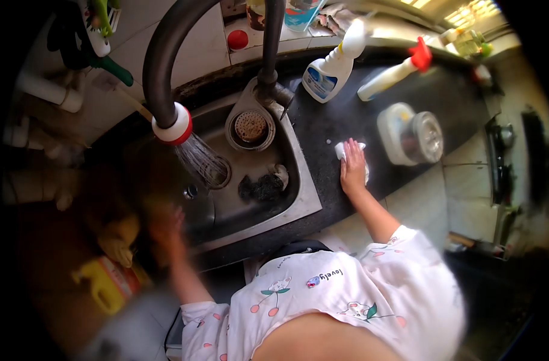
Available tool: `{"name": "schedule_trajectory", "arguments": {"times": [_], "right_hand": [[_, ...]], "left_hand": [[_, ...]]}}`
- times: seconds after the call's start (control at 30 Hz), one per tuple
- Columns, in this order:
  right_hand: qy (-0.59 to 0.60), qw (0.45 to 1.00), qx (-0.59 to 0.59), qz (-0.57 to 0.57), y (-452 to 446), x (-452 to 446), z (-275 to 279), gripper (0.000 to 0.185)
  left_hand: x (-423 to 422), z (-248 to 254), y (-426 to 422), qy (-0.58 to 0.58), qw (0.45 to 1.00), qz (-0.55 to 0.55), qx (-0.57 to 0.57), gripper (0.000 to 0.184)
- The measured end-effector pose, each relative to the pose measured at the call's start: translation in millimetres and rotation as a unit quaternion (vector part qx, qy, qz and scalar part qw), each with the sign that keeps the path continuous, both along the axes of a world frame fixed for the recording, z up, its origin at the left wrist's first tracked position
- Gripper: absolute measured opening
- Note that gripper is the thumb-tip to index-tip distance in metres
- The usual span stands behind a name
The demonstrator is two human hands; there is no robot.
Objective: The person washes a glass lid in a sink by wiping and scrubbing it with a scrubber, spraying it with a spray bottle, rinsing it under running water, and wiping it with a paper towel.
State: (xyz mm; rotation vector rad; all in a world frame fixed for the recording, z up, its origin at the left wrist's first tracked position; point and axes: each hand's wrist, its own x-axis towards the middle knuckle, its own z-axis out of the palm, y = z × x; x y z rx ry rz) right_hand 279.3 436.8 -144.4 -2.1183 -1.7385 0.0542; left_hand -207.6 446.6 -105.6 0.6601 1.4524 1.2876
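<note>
My right hand (352,165) presses a white cloth (342,150) flat on the dark countertop (322,129), just right of the sink. Over the sink's left front edge is my left hand (168,227), blurred and in shadow, its fingers hard to make out. Water runs from the faucet head (173,124) into the metal sink (226,207). A dark scouring clump (262,188) lies in the basin, with a pale crumpled piece (280,174) against it. Behind it sits a round strainer (250,126).
A white spray bottle (328,75) and a red-topped spray bottle (392,78) stand at the counter's back. To the right are a white container (396,133) and a clear round container (426,137). A yellow jug (108,286) is at lower left.
</note>
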Motion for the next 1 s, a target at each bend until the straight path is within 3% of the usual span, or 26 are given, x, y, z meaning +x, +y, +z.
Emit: {"name": "schedule_trajectory", "arguments": {"times": [0.07, 0.17, 0.2, 0.23, 0.3, 0.37, 0.47, 0.5, 0.53, 0.6, 0.67, 0.7, 0.77, 0.83, 0.87, 0.9, 1.0], "right_hand": [[0.112, 0.988, 0.102, 0.003, 7.2, 9.0, -2.5, 0.038], [0.111, 0.98, 0.156, -0.059, 22.1, 10.1, 19.3, 0.021], [0.069, 0.99, 0.114, -0.04, 27.3, 10.0, 20.9, 0.021], [0.026, 0.997, 0.072, -0.021, 31.1, 8.5, 22.0, 0.026], [-0.038, 0.995, -0.081, -0.053, 38.3, -1.7, 42.5, 0.069], [-0.124, 0.988, -0.066, -0.059, 53.3, -14.7, 74.9, 0.074], [0.073, 0.979, 0.188, -0.026, 98.1, -0.2, 115.2, 0.073], [0.032, 0.948, 0.312, -0.046, 112.0, 7.0, 127.8, 0.068], [0.075, 0.904, 0.415, -0.073, 127.8, 22.9, 130.1, 0.062], [0.139, 0.845, 0.463, -0.227, 149.7, 50.7, 134.3, 0.058], [0.168, 0.828, 0.463, -0.27, 177.7, 100.9, 124.1, 0.063], [0.172, 0.844, 0.439, -0.255, 189.6, 126.0, 118.1, 0.077], [0.296, 0.831, 0.433, -0.185, 212.3, 162.7, 116.8, 0.082], [0.327, 0.877, 0.341, -0.087, 206.6, 169.1, 140.9, 0.071], [0.346, 0.86, 0.372, -0.037, 206.7, 161.4, 144.8, 0.054], [0.404, 0.852, 0.323, -0.074, 201.4, 158.1, 148.7, 0.047], [0.324, 0.901, 0.288, -0.009, 175.3, 127.4, 150.1, 0.032]], "left_hand": [[-2.1, -1.0, 3.6, 0.007, 1.0, -0.015, 0.007, 0.044], [-2.6, -4.6, 4.7, 0.012, 0.999, -0.036, 0.021, 0.044], [-1.3, -3.4, 4.7, 0.015, 0.999, -0.039, 0.021, 0.044], [-0.2, -2.6, 4.4, 0.017, 0.999, -0.042, 0.021, 0.044], [0.7, -0.9, 6.9, 0.013, 0.999, -0.046, 0.013, 0.043], [3.4, 7.7, 7.1, 0.02, 0.998, -0.052, 0.01, 0.043], [16.9, 28.0, 7.5, 0.042, 0.997, -0.071, 0.003, 0.043], [18.5, 31.4, 7.5, 0.052, 0.996, -0.071, -0.003, 0.043], [19.1, 32.2, 7.3, 0.064, 0.995, -0.07, -0.008, 0.043], [18.1, 28.7, 5.8, 0.053, 0.996, -0.065, -0.006, 0.044], [19.4, 30.1, 9.9, 0.041, 0.997, -0.07, -0.008, 0.045], [19.1, 35.0, 9.7, 0.035, 0.996, -0.077, -0.013, 0.046], [14.2, 34.5, 7.0, 0.035, 0.996, -0.083, -0.021, 0.047], [1.5, 25.8, 8.4, 0.053, 0.995, -0.07, -0.038, 0.049], [-2.4, 26.3, 9.4, 0.055, 0.994, -0.082, -0.056, 0.05], [-5.8, 27.2, 12.7, 0.059, 0.992, -0.089, -0.074, 0.051], [-11.7, 26.2, 13.8, 0.022, 0.995, -0.084, -0.053, 0.051]]}}
